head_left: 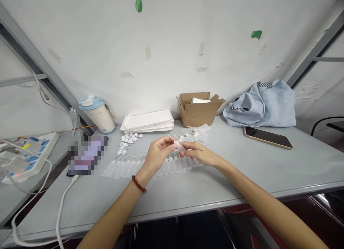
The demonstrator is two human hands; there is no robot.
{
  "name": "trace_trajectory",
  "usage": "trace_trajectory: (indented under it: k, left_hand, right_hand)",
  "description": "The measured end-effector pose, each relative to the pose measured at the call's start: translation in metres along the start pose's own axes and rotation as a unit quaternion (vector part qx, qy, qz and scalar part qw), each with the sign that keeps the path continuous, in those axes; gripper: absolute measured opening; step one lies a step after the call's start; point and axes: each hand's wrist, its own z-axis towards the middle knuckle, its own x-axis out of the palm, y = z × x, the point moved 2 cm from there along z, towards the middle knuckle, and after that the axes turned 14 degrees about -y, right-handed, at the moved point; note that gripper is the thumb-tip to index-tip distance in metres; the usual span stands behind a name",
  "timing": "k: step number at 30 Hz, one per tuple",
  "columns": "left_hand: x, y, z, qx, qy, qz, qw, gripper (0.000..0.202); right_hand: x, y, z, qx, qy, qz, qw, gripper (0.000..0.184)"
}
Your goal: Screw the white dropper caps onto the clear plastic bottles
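Between my two hands is a small translucent plastic tube (181, 147) with a white top. My left hand (160, 151) pinches the white top end, and a thin white strip sticks up there. My right hand (198, 151) grips the tube's body from the right. Beneath my hands, a row of similar flat translucent tubes (172, 166) with thin white loops lies across the table. Left of my hands are several small white caps (131, 137), some with thin dark tips. More translucent pieces (200, 137) lie in a loose pile behind my right hand.
Behind stand a stack of white envelopes (150, 121), an open cardboard box (200, 114) and a blue-lidded cup (98, 114). A blue cloth bag (266, 105) and a phone (268, 137) lie right. At left are a charging phone (88, 155), cables and a power strip (29, 163).
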Motion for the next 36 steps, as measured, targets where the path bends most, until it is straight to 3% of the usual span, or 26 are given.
trace_trajectory:
  k: [12,17,24,36]
  left_hand:
    - [-0.008,0.001,0.005,-0.039,0.015,-0.019,0.999,0.019]
    - [-0.012,0.002,0.008,-0.001,0.049,-0.007,0.999,0.019]
    - [-0.015,-0.003,0.008,0.019,0.095,0.006,0.995,0.018]
    - [-0.015,-0.005,0.009,-0.012,0.093,0.064,0.993,0.020]
  right_hand:
    - [0.005,-0.007,0.000,-0.005,-0.031,0.087,0.996,0.023]
    - [0.005,-0.008,0.001,0.021,-0.009,0.154,0.988,0.027]
    - [0.008,-0.007,-0.002,0.106,0.071,0.301,0.945,0.030]
    - [0.013,-0.009,-0.003,0.088,0.058,0.280,0.954,0.026]
